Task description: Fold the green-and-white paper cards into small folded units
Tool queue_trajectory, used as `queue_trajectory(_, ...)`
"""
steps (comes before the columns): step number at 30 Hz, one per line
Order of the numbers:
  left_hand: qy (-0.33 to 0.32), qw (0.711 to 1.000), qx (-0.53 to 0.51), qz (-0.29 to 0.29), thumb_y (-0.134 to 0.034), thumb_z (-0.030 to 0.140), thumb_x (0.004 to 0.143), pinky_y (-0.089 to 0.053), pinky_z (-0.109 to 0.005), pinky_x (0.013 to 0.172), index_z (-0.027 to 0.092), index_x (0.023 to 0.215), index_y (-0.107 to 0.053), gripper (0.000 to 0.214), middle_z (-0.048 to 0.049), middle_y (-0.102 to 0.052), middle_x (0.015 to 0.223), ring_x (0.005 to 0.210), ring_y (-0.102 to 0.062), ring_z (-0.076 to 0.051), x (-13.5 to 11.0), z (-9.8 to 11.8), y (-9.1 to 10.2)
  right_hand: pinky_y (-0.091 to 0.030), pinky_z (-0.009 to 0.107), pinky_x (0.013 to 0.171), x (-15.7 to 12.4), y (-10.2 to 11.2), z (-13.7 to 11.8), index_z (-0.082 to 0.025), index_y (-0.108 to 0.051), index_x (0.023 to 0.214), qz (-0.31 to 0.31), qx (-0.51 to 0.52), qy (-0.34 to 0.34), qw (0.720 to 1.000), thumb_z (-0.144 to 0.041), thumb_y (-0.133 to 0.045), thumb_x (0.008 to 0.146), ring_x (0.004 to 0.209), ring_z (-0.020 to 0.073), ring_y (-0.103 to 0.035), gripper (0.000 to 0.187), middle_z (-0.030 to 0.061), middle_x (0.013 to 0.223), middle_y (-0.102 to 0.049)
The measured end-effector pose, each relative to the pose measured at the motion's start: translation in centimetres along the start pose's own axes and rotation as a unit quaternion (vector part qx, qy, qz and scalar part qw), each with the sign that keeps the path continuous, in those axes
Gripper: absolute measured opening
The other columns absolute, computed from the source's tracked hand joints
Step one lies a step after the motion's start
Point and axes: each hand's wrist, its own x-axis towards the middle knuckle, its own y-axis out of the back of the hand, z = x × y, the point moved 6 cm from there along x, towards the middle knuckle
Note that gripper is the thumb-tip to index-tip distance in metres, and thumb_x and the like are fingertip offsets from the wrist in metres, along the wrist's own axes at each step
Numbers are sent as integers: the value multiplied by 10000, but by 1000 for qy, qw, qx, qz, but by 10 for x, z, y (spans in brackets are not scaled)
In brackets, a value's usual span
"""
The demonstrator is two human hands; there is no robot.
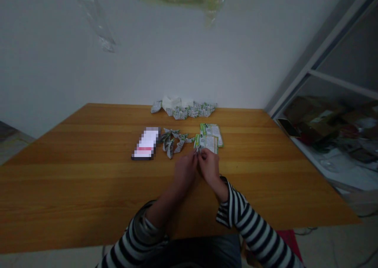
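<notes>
Striped sleeves (251, 220) reach from 6 o'clock over a wooden table (73, 189). Near its middle, the left hand (184, 172) and right hand (210, 166) are closed in a pinch on a small folded paper piece (197, 151), held between their fingertips. Printed green-and-white paper sheets (210, 139) lie at 1 o'clock from the hands. Loose folded pieces (171, 143) and a phone (146, 143) with a blurred screen lie at 11 o'clock. A heap of folded paper modules (183, 109) sits at 12 o'clock along the far edge.
</notes>
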Motion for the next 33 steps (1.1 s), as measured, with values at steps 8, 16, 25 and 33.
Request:
queue_trajectory(8,-48,998,36,-4,-390,166,947,-536,-357,811,114,1317,-539,403,-170,-706,1117,954,-700,-276,-4,7,-5,-252,219,464,4,4,0,-211,-433,594,22,71,-26,997,-258,-514,791,481,105,-372,218,-75,497,-398)
queue_trajectory(16,-158,979,125,23,-403,23,867,-310,-496,1137,92,1398,-426,536,-180,-380,1496,1423,-271,-289,-2,11,-15,-347,194,500,2,-8,7,-194,-509,611,-22,328,-106,938,-274,-620,730,542,98,-441,181,-59,571,-506)
queue_trajectory(25,-130,972,-142,134,-554,243,897,-455,-431,1029,173,1294,-543,403,-157,-567,1334,1257,-524,-242,2,4,13,-503,257,656,5,-2,-1,-184,-724,830,-31,483,-141,864,-385,-746,738,698,150,-647,223,44,823,-738)
queue_trajectory(33,-71,963,-238,108,-668,293,824,-564,-332,785,189,1026,-719,234,-77,-751,987,878,-700,-212,2,-2,13,-472,340,906,5,2,-8,-198,-753,860,-26,423,-56,904,-347,-725,766,947,201,-651,178,59,986,-737)
